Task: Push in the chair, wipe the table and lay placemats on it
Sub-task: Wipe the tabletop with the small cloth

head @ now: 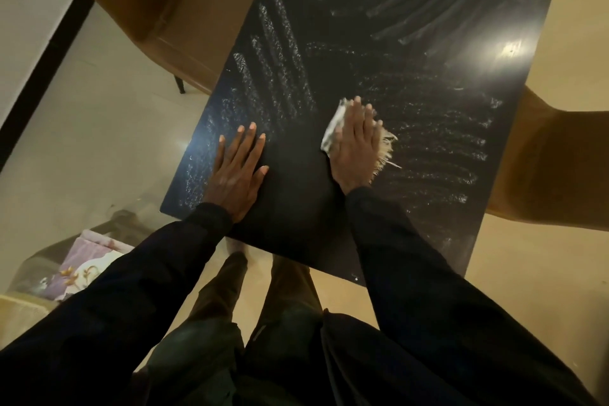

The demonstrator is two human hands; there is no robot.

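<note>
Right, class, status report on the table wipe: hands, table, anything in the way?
Left hand flat on table. Right hand presses cloth flat; wipe streaks across top. No placemats laid. Left chair, right chair alongside.

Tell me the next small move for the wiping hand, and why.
Probably slide the right hand and its cloth leftward over the unstreaked patch beside the left hand. Wet streaks already cover the table beyond and to the right of the cloth, while that near patch shows none. The left hand, flat on the table, may need lifting.
</note>
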